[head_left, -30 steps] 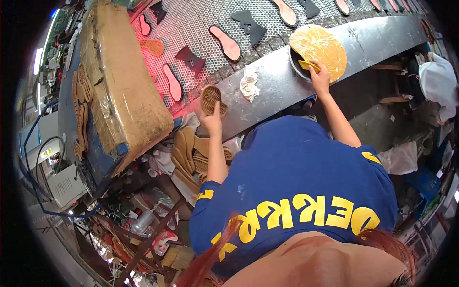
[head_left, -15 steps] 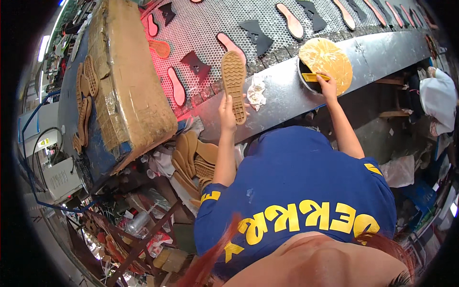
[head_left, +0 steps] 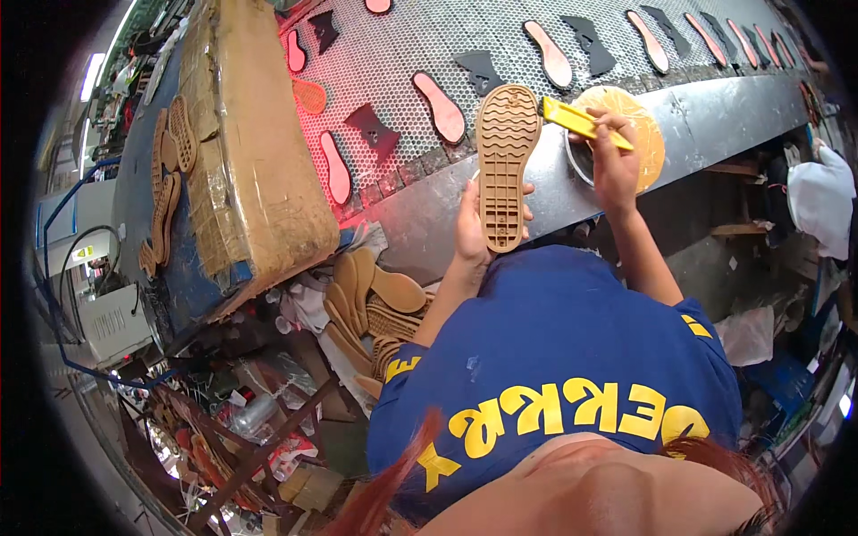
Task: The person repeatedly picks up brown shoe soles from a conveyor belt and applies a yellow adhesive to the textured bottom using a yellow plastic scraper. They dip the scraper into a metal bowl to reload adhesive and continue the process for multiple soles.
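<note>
The left hand (head_left: pixel 471 228) holds a tan sole (head_left: pixel 505 161) upright by its heel, tread facing the person, above the desk (head_left: pixel 429 210) edge beside the mesh belt (head_left: pixel 420 45). The right hand (head_left: pixel 615 165) has its grip closed on a yellow brush (head_left: pixel 583 122), lifted over the round glue pot (head_left: pixel 645 134) and pointed at the sole's toe. To coat it well, the sole should be kept steady and tilted toward the brush, with strokes running evenly along its length and fingers kept clear of wet glue. More soles (head_left: pixel 371 304) lie piled below the desk.
</note>
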The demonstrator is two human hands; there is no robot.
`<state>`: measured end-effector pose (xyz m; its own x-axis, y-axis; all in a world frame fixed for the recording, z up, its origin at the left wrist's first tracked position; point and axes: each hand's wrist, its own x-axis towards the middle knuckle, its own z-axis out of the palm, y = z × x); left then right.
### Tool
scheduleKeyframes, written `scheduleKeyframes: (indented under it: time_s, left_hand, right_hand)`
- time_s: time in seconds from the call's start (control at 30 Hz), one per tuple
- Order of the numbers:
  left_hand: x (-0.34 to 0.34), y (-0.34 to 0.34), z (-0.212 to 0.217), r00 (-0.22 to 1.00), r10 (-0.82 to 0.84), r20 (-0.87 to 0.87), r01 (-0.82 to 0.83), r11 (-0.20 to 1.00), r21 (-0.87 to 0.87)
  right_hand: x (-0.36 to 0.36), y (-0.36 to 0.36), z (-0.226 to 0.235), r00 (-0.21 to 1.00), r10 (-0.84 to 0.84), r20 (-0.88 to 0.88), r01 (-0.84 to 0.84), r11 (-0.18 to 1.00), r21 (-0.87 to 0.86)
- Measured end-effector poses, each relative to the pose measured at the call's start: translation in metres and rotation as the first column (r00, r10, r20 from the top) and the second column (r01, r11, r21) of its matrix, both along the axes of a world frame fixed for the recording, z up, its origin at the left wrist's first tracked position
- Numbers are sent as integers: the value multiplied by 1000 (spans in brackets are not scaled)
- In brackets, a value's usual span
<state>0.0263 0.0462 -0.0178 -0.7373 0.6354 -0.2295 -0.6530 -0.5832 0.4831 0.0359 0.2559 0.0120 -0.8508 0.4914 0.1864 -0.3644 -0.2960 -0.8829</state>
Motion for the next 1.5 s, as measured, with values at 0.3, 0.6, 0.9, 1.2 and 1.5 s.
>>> scheduleKeyframes:
  time_s: [0.3, 0.6, 0.9, 1.2, 1.5]
  left_hand:
    - [13, 4, 24, 995, -36, -90, 36, 999, 3]
    - [18, 0, 23, 972, -91, -216, 74, 993, -88]
    - [17, 0, 33, 965, -68, -255, 46, 995, -88]
    - [14, -1, 35, 970, -58, -238, 42, 996, -76]
    - [16, -2, 39, 972, -53, -230, 44, 998, -44]
  right_hand:
    - [-5, -15, 26, 973, -185, -139, 230, 692, 685]
    - [-2, -18, 37, 963, -185, -194, 268, 624, 734]
    - [0, -15, 42, 977, -80, -197, 204, 608, 767]
    - [6, -11, 48, 985, 90, -150, 61, 625, 778]
    - [11, -9, 47, 981, 87, -171, 78, 634, 770]
